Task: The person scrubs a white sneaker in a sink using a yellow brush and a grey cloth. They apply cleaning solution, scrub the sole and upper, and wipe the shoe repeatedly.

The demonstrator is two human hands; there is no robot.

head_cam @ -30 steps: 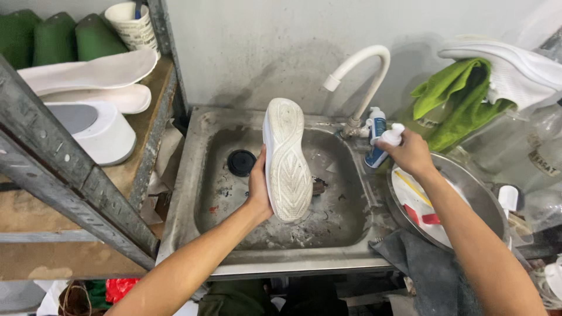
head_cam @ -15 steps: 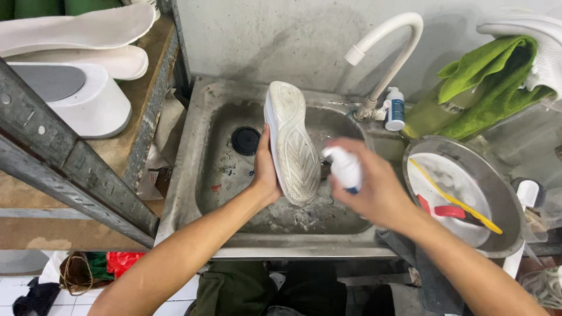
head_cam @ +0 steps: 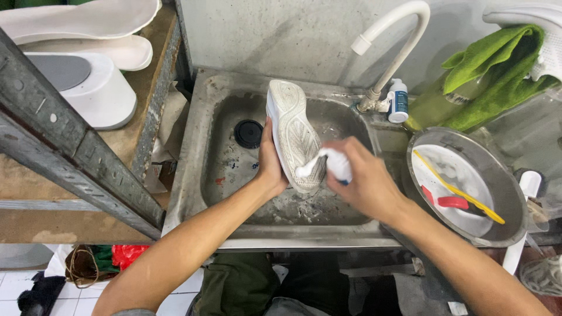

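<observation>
Left hand (head_cam: 270, 161) clamped on the edge of a white sneaker (head_cam: 294, 133), sole facing up, toe pointing away, held over the basin of a stained stainless-steel sink (head_cam: 193, 175). Right hand (head_cam: 360, 178) wrapped around a small white bottle (head_cam: 338, 162), nozzle end pressed to the heel part of the sole; white foam or a white tip (head_cam: 307, 168) at the contact point, cannot tell which. Black round drain (head_cam: 249, 133) just left of the sneaker, in the sink floor. White curved plastic tap (head_cam: 391, 44) at the back right corner of the sink, spout above and apart from the sneaker. Small white-and-blue bottle (head_cam: 398, 100) upright just beside the tap base. Round steel bowl (head_cam: 509, 175) right of the sink, holding a yellow-handled brush (head_cam: 462, 187) and a red item (head_cam: 452, 202) on a white inner surface. Green cloth (head_cam: 497, 76) draped behind the bowl. Wooden shelf (head_cam: 88, 146) left of the sink, carrying white shoe soles (head_cam: 76, 20) and a white rounded block (head_cam: 88, 93); grey metal angle bar (head_cam: 70, 146) crossing in front of it.
</observation>
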